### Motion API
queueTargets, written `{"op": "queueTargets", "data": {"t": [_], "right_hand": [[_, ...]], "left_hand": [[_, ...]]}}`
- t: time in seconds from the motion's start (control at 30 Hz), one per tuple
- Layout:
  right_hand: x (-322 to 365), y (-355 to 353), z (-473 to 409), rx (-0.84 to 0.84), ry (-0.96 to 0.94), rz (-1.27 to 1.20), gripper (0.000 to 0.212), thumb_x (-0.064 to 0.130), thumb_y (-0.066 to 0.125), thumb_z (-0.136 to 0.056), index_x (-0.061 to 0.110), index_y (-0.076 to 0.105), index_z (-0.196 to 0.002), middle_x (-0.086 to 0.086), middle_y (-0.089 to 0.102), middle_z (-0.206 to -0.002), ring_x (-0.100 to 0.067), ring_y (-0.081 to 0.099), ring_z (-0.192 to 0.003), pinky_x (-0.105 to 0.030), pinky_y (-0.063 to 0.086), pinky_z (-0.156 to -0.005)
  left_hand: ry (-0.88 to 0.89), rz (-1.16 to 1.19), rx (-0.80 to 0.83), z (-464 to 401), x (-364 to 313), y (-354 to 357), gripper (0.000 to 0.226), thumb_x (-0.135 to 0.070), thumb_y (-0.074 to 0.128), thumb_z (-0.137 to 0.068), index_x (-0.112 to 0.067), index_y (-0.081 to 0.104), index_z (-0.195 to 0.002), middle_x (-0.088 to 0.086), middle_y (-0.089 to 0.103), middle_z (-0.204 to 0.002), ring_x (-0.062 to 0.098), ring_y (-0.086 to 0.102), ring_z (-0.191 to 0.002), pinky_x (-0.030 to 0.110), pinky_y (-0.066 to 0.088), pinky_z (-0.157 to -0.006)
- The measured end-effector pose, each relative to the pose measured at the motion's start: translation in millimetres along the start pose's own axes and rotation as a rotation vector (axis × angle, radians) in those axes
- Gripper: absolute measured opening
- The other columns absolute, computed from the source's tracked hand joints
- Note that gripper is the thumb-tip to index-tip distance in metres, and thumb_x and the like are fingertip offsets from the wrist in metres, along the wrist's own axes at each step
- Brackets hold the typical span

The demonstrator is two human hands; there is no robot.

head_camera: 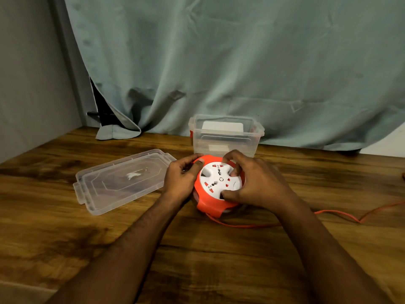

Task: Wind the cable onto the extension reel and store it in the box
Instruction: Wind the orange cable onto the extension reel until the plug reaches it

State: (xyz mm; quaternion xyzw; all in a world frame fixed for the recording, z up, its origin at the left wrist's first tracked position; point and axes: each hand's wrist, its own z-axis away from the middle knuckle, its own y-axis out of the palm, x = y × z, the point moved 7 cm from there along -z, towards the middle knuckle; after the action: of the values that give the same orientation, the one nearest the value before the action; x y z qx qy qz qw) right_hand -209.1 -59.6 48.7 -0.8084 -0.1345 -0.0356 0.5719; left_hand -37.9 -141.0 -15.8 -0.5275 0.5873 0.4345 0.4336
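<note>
An orange extension reel (215, 189) with a white socket face lies flat on the wooden table (65, 233). My left hand (183, 176) grips its orange rim on the left side. My right hand (252, 183) rests on the white face, fingers curled into its recesses. A thin orange cable (333, 213) leaves the reel's front and trails off to the right across the table. Just behind the reel stands a clear plastic box (226, 137), open on top, with something white inside.
The box's clear lid (120, 183) lies flat to the left of the reel. A grey-green curtain (219, 62) hangs behind the table, its hem resting on the back edge. A grey wall closes the left side.
</note>
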Motion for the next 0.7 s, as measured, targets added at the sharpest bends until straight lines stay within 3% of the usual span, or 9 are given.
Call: {"op": "queueTargets", "data": {"t": [0.17,0.33,0.4,0.5,0.6,0.7], "right_hand": [[0.2,3.1,-3.5,-0.023,0.054,0.037,0.062,0.077,0.072,-0.055,0.039,0.050,-0.099,0.013,0.065,-0.093,-0.015,0.060,-0.088,-0.031,0.039,-0.069],[8.1,3.8,-2.8,-0.073,0.104,0.070,0.061,0.082,0.068,-0.061,0.033,0.048,-0.091,0.010,0.057,-0.085,-0.018,0.051,-0.083,-0.033,0.036,-0.072],[14.0,4.0,-2.0,-0.075,0.098,0.066,0.055,0.080,0.067,-0.067,0.033,0.046,-0.087,0.009,0.057,-0.087,-0.019,0.049,-0.084,-0.032,0.035,-0.072],[22.0,8.8,-2.9,-0.074,0.046,0.065,0.048,0.073,0.063,-0.076,0.030,0.042,-0.072,0.010,0.066,-0.095,-0.021,0.061,-0.095,-0.032,0.032,-0.071],[26.4,13.8,-3.4,-0.066,0.019,0.071,0.049,0.066,0.061,-0.082,0.024,0.041,-0.064,0.008,0.050,-0.070,-0.021,0.055,-0.083,-0.033,0.027,-0.067],[29.3,14.6,-3.1,-0.069,-0.003,0.076,0.051,0.061,0.060,-0.086,0.021,0.041,-0.061,0.007,0.045,-0.062,-0.018,0.043,-0.073,-0.034,0.027,-0.064]], "left_hand": [[0.006,-0.006,0.005,-1.7,0.8,0.6,0.019,-0.022,0.068,-0.103,-0.031,0.077,-0.117,0.004,0.081,-0.117,0.026,0.078,-0.108,0.055,0.062,-0.098],[0.030,-0.013,0.017,-2.4,2.9,2.2,0.019,-0.020,0.069,-0.102,-0.026,0.081,-0.117,0.002,0.083,-0.115,0.024,0.078,-0.109,0.053,0.062,-0.101],[0.037,-0.018,0.019,-2.5,3.0,2.2,0.019,-0.020,0.068,-0.103,-0.027,0.080,-0.115,0.001,0.083,-0.113,0.022,0.079,-0.107,0.050,0.063,-0.099],[0.051,-0.024,0.026,-1.9,2.1,3.2,0.022,-0.018,0.068,-0.103,-0.021,0.080,-0.120,0.001,0.083,-0.114,0.019,0.079,-0.108,0.046,0.063,-0.099],[0.057,-0.026,0.034,-0.9,0.0,4.4,0.021,-0.015,0.066,-0.103,-0.023,0.080,-0.117,0.000,0.083,-0.110,0.019,0.079,-0.106,0.043,0.063,-0.098],[0.043,-0.029,0.033,0.2,0.2,3.9,0.022,-0.016,0.066,-0.103,-0.018,0.080,-0.121,0.003,0.083,-0.112,0.020,0.079,-0.106,0.045,0.063,-0.098]]}}
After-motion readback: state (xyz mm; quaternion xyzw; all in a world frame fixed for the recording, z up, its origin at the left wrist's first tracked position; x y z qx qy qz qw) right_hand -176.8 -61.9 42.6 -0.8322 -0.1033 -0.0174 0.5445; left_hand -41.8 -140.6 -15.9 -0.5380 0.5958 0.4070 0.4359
